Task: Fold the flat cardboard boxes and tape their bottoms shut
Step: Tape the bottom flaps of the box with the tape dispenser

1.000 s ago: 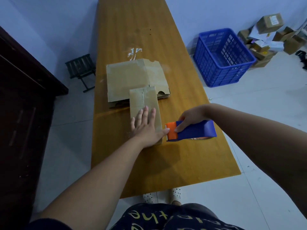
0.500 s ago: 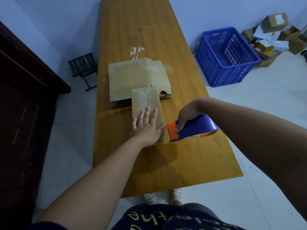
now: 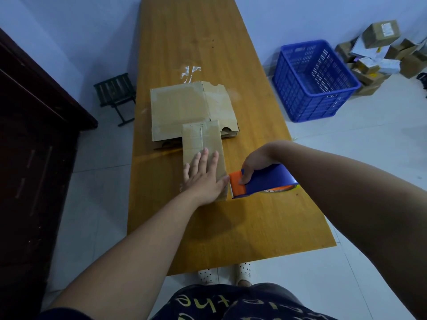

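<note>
The left hand (image 3: 204, 179) presses flat on a folded box (image 3: 203, 144) on the counter (image 3: 242, 218). The right hand (image 3: 256, 161) grips a tape dispenser (image 3: 261, 182) at the box's right edge.

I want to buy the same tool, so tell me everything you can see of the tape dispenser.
The tape dispenser has a blue body and an orange front end, plastic by its look, with a roll partly showing underneath. It sits low on the wooden table, its orange end against the near right side of the narrow cardboard box. The right hand grips it from above. The left hand lies flat on the box, thumb tip right beside the orange end.
</note>
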Available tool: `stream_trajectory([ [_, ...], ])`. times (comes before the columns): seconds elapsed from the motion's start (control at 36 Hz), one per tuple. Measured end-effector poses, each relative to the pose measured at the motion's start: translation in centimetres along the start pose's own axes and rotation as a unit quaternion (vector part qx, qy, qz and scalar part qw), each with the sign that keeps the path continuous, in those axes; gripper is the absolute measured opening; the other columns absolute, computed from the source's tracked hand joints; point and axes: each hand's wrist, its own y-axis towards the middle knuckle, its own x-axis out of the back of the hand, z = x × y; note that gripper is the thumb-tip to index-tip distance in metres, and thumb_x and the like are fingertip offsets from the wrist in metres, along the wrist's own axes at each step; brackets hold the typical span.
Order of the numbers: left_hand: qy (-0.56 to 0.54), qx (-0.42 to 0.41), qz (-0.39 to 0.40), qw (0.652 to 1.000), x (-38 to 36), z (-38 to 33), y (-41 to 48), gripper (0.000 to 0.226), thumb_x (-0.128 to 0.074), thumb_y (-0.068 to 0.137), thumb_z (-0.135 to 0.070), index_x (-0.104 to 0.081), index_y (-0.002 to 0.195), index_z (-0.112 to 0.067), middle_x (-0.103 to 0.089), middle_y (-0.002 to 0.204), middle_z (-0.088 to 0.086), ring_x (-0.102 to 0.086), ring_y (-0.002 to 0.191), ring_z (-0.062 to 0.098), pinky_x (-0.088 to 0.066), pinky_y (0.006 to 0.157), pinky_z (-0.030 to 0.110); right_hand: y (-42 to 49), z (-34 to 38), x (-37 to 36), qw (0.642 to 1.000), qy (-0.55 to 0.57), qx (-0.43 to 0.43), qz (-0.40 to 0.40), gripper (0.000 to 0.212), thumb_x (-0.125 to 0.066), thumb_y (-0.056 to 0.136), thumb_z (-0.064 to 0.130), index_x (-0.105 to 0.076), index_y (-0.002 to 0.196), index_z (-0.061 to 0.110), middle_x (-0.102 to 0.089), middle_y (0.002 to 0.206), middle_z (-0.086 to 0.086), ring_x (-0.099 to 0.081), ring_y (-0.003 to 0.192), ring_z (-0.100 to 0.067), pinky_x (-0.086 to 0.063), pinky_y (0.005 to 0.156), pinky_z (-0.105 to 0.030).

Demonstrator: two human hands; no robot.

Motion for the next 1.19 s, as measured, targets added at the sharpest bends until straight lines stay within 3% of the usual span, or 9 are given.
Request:
stream_trajectory([
  [0.28, 0.000, 0.006, -0.012, 1.000, -0.1, 0.0, 0.0, 0.072, -0.023, 0.098, -0.058, 0.019, 0.149, -0.032, 0.033, 0.153, -0.005, 0.031, 0.140, 0.015, 0.017, 0.113, 0.042, -0.7, -0.6, -1.7, 0.997, 0.028, 0.027, -0.060, 0.059, -0.064, 0.085, 0.052, -0.049, 0.132, 0.020, -0.055, 0.127, -0.006, -0.053, 0.112, -0.027, -0.042, 0.093, -0.041],
  [0.56, 0.004, 0.007, -0.015, 1.000, 0.1, -0.2, -0.1, 0.075, -0.028, 0.097, -0.060, 0.017, 0.150, -0.032, 0.030, 0.155, -0.002, 0.028, 0.142, 0.017, 0.015, 0.114, 0.044, -1.2, -0.6, -2.9, 0.994, 0.029, 0.036, -0.100, 0.063, -0.060, 0.088, 0.052, -0.044, 0.139, 0.019, -0.048, 0.138, -0.007, -0.046, 0.122, -0.029, -0.037, 0.102, -0.046],
  [0.83, -0.008, 0.020, -0.042, 0.999, 0.1, -0.6, -0.2, 0.076, -0.034, 0.096, -0.058, 0.011, 0.152, -0.032, 0.021, 0.159, -0.002, 0.020, 0.145, 0.020, 0.011, 0.115, 0.044, -1.1, -0.1, -3.1, 0.992, 0.001, 0.030, -0.120, 0.049, -0.058, 0.090, 0.049, -0.049, 0.126, 0.017, -0.057, 0.120, -0.008, -0.056, 0.109, -0.027, -0.042, 0.081, -0.038],
  [0.94, -0.001, 0.007, -0.034, 0.999, -0.2, -0.4, -0.7, 0.076, -0.038, 0.096, -0.054, 0.008, 0.152, -0.031, 0.020, 0.159, -0.003, 0.019, 0.145, 0.018, 0.011, 0.116, 0.047, 0.5, -3.4, -5.5, 0.975, -0.087, -0.058, -0.197, 0.034, -0.057, 0.089, 0.043, -0.056, 0.105, 0.012, -0.059, 0.096, -0.005, -0.059, 0.089, -0.022, -0.050, 0.082, -0.036],
  [1.06, 0.005, 0.004, -0.026, 1.000, -0.6, 0.1, -0.4, 0.073, -0.033, 0.097, -0.053, 0.011, 0.151, -0.032, 0.025, 0.157, -0.004, 0.024, 0.144, 0.017, 0.014, 0.115, 0.047, 2.1, -6.1, -7.3, 0.974, -0.036, -0.074, -0.212, 0.050, -0.055, 0.086, 0.059, -0.054, 0.110, 0.015, -0.058, 0.096, -0.004, -0.057, 0.090, -0.022, -0.051, 0.081, -0.035],
  [1.19, 0.020, 0.019, -0.030, 0.999, -1.1, -0.1, -0.1, 0.075, -0.027, 0.095, -0.062, 0.014, 0.151, -0.032, 0.030, 0.155, -0.005, 0.028, 0.142, 0.015, 0.017, 0.113, 0.046, 2.7, -5.4, -7.3, 0.941, -0.044, -0.063, -0.329, 0.053, -0.050, 0.089, 0.062, -0.050, 0.117, 0.016, -0.056, 0.089, 0.000, -0.058, 0.080, -0.019, -0.052, 0.066, -0.033],
])
